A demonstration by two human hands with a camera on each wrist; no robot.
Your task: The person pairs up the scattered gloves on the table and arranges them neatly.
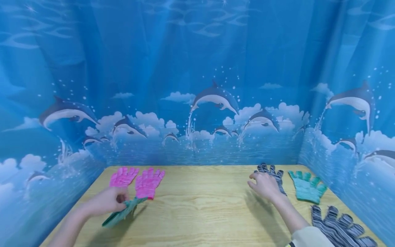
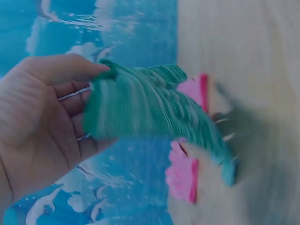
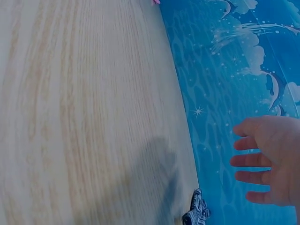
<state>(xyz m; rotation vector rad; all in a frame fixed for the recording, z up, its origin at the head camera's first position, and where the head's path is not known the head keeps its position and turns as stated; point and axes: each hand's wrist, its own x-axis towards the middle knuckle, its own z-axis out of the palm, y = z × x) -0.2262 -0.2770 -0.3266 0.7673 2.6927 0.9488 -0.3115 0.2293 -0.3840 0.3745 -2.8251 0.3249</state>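
Observation:
My left hand (image 1: 106, 202) pinches a green striped knit glove (image 2: 136, 105) by its cuff, thumb on one side and fingers behind. The glove's fingers droop away from the hand over the table, blurred in the left wrist view. Just beyond it lie two pink gloves (image 1: 150, 183), side by side at the table's far left. My right hand (image 1: 265, 185) hovers with loosely spread fingers and holds nothing. In the head view it overlaps a black-and-grey striped glove (image 1: 280, 178), partly hiding it.
A green glove (image 1: 307, 189) lies flat at the far right of the wooden table (image 1: 200, 209). Nearer, by the right edge, is another black-and-grey striped glove (image 1: 337, 228). A blue dolphin-print curtain (image 1: 172, 68) encloses the table's back and sides.

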